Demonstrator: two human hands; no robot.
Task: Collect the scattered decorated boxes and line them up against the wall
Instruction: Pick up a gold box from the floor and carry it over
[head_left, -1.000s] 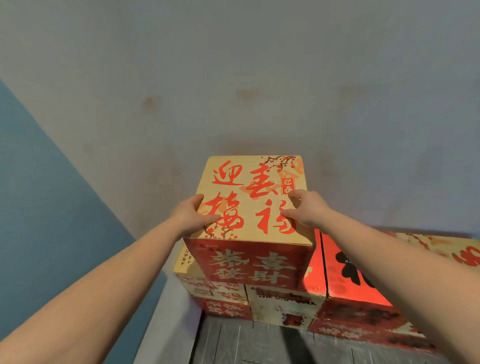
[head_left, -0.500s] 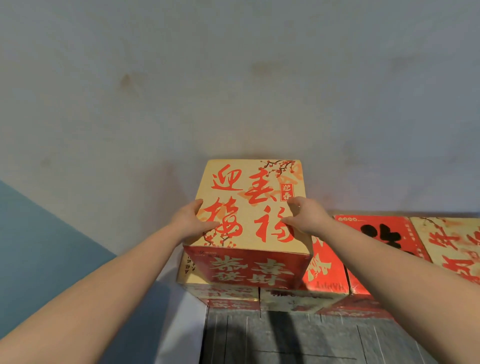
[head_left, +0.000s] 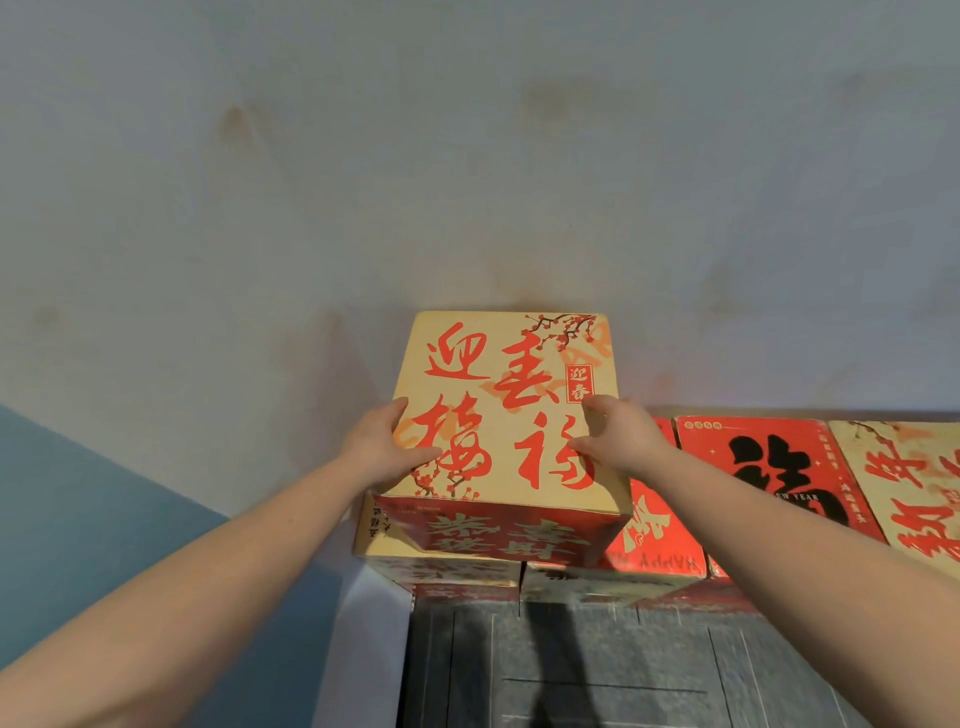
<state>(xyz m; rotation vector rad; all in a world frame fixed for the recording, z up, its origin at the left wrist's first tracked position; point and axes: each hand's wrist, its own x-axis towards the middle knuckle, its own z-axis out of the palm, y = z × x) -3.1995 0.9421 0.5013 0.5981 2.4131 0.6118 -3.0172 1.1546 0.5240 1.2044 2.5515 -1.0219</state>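
At frame centre we clasp the cream box (head_left: 506, 410) — left hand (head_left: 382, 452) and right hand (head_left: 621, 441) curled over its side edges; stiff cardboard, seemingly light.

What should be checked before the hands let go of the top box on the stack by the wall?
1. Both hands on the box: ok. The left hand and right hand grip the sides of the top box, thumbs on its lid.
2. Back edge against the wall: cannot tell; it looks close, but contact is hidden.
3. Support underneath: ok. It sits over the lower boxes.
4. Squared with the stack: not ok. Its front overhangs the lower boxes and looks slightly skewed.
5. Neighbouring row in line: ok. The red box and the cream box sit along the wall.
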